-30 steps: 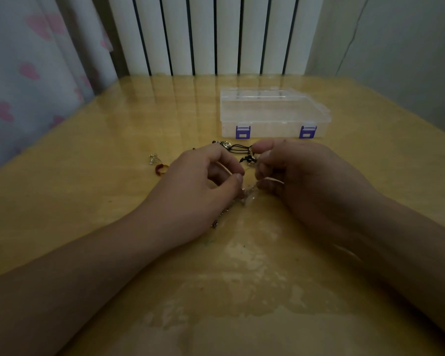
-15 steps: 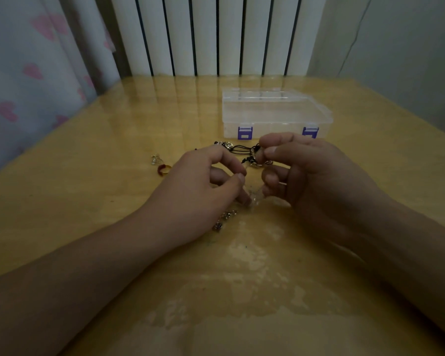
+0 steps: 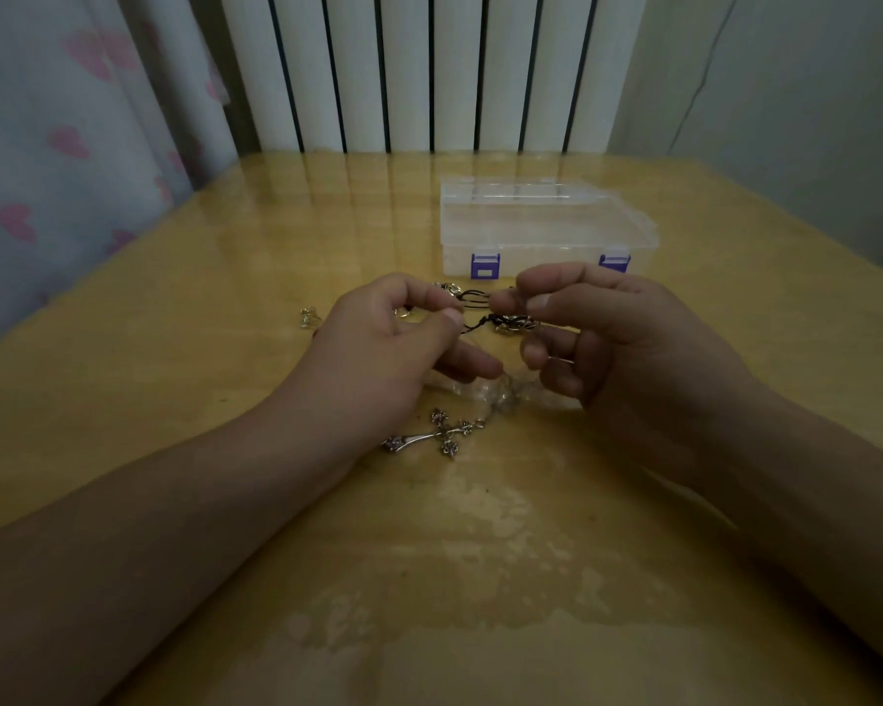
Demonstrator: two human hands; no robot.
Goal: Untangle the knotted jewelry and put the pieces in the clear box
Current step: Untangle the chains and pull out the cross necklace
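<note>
Cord (image 3: 480, 298), thin and limp, is pinched at mid-frame between left hand (image 3: 378, 349) and right hand (image 3: 607, 338); hold beside the knot is judged best.

You worked in dim, flat light; the glossy table (image 3: 184, 379) showed pale glare patches, and the wide lens bent the radiator (image 3: 429, 68) lines outward.

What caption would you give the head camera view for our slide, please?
Both hands, left hand and right hand, pinch the knotted jewelry before the closed clear box.
</note>
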